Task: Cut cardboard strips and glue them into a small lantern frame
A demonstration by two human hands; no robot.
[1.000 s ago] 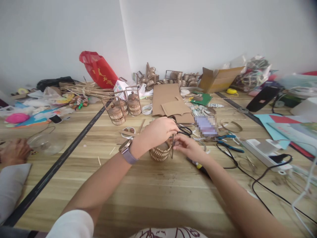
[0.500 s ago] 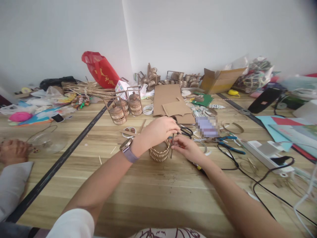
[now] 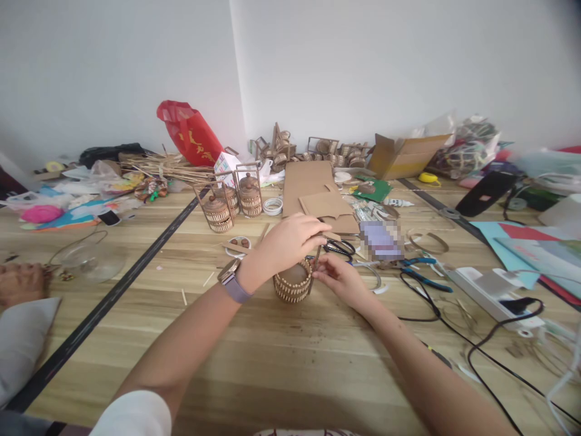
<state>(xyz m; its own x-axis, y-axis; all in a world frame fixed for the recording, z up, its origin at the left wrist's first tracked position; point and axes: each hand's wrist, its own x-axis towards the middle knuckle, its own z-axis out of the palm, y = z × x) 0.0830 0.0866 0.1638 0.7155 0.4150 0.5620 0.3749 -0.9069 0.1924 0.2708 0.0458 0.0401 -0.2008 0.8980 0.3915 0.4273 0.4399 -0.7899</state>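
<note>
A small round basket (image 3: 292,292) of short pale sticks on a brown base stands on the wooden table in front of me. My left hand (image 3: 297,238) arches over its far rim, fingertips closed on the upper end of a thin dark brown strip (image 3: 317,257). This strip stands upright along the basket's right side. Lower down, my right hand (image 3: 336,277) pinches the same strip, thumb and forefinger close to the basket wall. The left palm hides part of the basket's back. Black-handled scissors (image 3: 341,247) lie just behind my hands.
Finished lidded baskets (image 3: 218,213) in frames stand back left, near white tape rolls (image 3: 273,206). Cardboard sheets (image 3: 308,175) lie behind. Blue-handled pliers (image 3: 426,275), cables and a power strip (image 3: 492,297) occupy the right. Another person's hand (image 3: 22,284) rests at far left.
The strip has moved against the basket's right side, where it stood slightly apart before. My right hand has come closer to the basket. The view has shifted a little.
</note>
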